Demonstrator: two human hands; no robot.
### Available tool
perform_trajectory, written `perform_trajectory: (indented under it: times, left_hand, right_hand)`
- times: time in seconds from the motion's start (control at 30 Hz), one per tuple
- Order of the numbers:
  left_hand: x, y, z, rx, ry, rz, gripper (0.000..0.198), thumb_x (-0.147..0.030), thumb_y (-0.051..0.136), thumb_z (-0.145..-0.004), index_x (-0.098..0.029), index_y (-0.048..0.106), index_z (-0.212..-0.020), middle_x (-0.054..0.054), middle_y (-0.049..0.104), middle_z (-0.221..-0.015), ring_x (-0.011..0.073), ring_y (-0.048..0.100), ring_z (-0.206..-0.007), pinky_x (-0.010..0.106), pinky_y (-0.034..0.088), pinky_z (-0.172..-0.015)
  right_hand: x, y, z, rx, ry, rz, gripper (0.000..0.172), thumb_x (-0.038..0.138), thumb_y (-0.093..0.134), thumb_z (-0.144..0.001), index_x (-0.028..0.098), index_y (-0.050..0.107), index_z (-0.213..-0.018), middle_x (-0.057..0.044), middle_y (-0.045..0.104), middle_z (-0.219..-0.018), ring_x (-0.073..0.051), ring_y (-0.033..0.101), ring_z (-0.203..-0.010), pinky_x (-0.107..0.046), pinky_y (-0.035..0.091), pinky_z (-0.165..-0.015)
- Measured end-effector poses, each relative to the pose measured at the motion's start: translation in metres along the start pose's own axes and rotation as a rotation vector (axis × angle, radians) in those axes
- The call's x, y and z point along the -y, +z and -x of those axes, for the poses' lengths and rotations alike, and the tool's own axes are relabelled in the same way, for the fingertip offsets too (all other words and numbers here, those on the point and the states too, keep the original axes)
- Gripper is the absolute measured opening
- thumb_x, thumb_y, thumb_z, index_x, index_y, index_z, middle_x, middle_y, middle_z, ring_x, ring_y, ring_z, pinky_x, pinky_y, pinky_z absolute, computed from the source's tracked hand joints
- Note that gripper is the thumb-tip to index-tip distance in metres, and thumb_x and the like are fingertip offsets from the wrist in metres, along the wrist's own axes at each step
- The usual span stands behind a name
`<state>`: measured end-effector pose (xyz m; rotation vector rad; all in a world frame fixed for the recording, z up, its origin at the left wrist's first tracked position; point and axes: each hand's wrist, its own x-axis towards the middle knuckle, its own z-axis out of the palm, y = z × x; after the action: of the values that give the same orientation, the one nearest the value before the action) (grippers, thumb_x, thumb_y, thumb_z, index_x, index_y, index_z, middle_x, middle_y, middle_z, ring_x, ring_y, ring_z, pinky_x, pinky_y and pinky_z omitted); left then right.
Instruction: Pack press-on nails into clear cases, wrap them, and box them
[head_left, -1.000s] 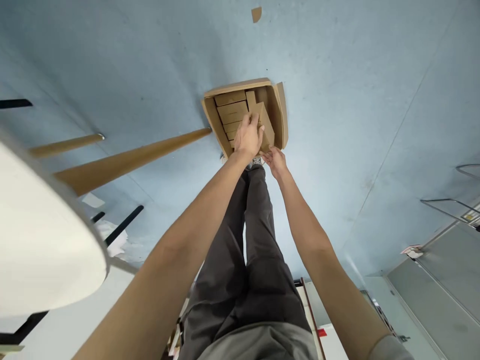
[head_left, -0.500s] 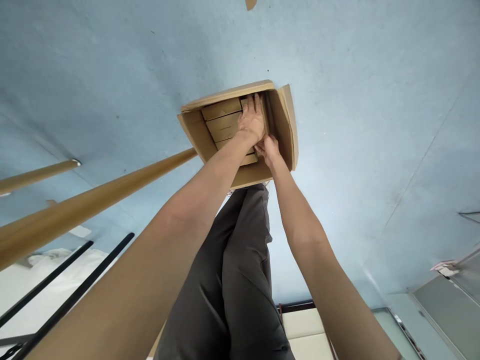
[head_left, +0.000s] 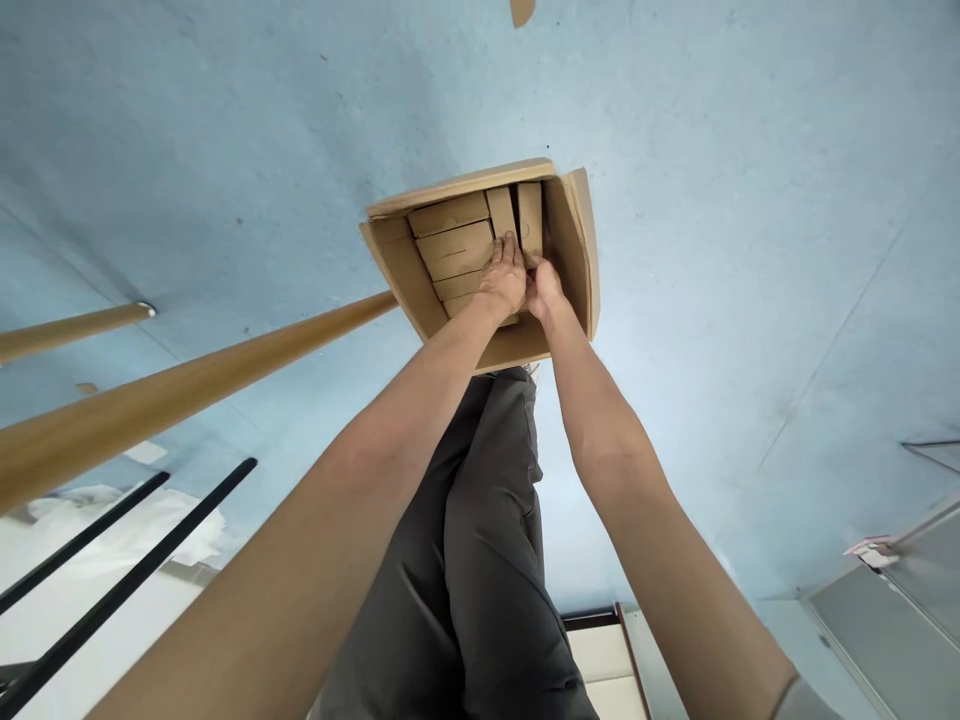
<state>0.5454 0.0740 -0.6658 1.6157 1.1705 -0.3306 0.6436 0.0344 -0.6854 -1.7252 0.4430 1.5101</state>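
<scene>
An open cardboard carton (head_left: 594, 250) stands on the floor with several small cardboard boxes packed inside. On the left of it, small boxes (head_left: 456, 250) lie stacked in rows. Two narrow boxes run lengthwise at the right: the inner box (head_left: 501, 208) and the outer box (head_left: 530, 215), a dark gap between them. My left hand (head_left: 504, 278) rests on the near part of the inner box, fingers stretched out. Beside it, my right hand (head_left: 546, 288) has its fingers curled at the outer box's near end; the fingertips are partly hidden.
A yellow-brown pole (head_left: 202, 375) reaches the carton's left side. Black bars (head_left: 150, 570) and white material (head_left: 135, 525) are at the lower left. My legs in dark trousers (head_left: 495, 520) stand just behind the carton, on a blue floor (head_left: 720, 200).
My left hand has drawn back toward me from the carton's far side, uncovering the two narrow boxes. My right hand has stayed near the right side, its fingers now at the outer box's end.
</scene>
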Motion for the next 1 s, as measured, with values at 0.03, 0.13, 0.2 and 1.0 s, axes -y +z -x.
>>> perform_trajectory:
  times: [0.03, 0.13, 0.2, 1.0]
  left_hand:
    - [0.0, 0.001, 0.012, -0.012, -0.004, 0.022, 0.092, -0.036, 0.075, -0.098, -0.011, 0.041, -0.18, 0.023, 0.025, -0.194, 0.0456, 0.016, -0.183, 0.067, 0.021, -0.148]
    - [-0.016, -0.001, 0.072, 0.005, -0.045, 0.032, 0.084, -0.029, 0.071, -0.097, -0.009, 0.047, -0.175, 0.027, 0.031, -0.191, 0.0463, 0.024, -0.18, 0.068, 0.029, -0.144]
    - [-0.039, -0.008, 0.128, 0.072, -0.099, -0.028, 0.079, -0.019, 0.069, -0.094, -0.004, 0.053, -0.169, 0.031, 0.037, -0.186, 0.0478, 0.031, -0.177, 0.067, 0.035, -0.142]
    - [-0.203, -0.198, 0.592, -0.449, -0.158, 0.334, 0.043, -0.019, 0.053, -0.107, -0.017, 0.079, -0.141, 0.016, 0.08, -0.151, 0.0322, 0.075, -0.142, 0.045, 0.055, -0.127]
  right_hand:
    - [0.003, -0.001, 0.008, -0.012, 0.024, 0.0, 0.015, 0.029, 0.065, -0.107, 0.021, 0.068, -0.119, -0.005, 0.079, -0.115, -0.017, 0.076, -0.105, -0.034, 0.069, -0.098]
    - [0.013, -0.009, 0.055, -0.068, 0.072, 0.04, 0.033, 0.026, 0.069, -0.106, 0.024, 0.067, -0.138, -0.004, 0.078, -0.13, -0.015, 0.076, -0.108, -0.03, 0.067, -0.101]
    - [0.02, -0.017, 0.106, -0.11, 0.087, 0.085, 0.05, 0.027, 0.073, -0.103, 0.026, 0.062, -0.152, -0.005, 0.077, -0.137, -0.014, 0.076, -0.109, -0.029, 0.066, -0.102]
    - [0.121, 0.026, 0.63, 0.342, -0.247, 0.766, 0.019, 0.019, 0.08, -0.093, 0.022, 0.079, -0.112, -0.004, 0.086, -0.102, -0.017, 0.081, -0.091, -0.033, 0.064, -0.099]
